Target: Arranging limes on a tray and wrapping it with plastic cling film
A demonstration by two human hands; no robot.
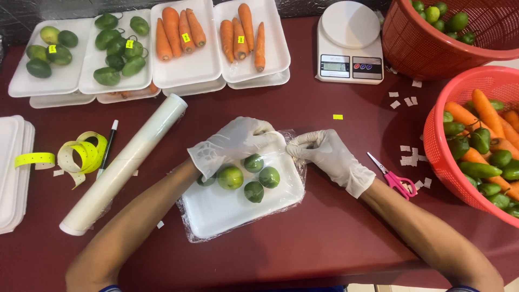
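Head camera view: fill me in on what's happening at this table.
A person in thin white gloves has both hands on the far edge of a white foam tray holding green limes, with clear film under and around it. The left hand and right hand pinch the film at that edge. A film roll lies to the left, pink scissors to the right. Filled trays of carrots and a scale sit farther back.

Both gloved hands, left (233, 145) and right (328, 156), rest palm-down with fingers curled (forearms bare), nearly touching.
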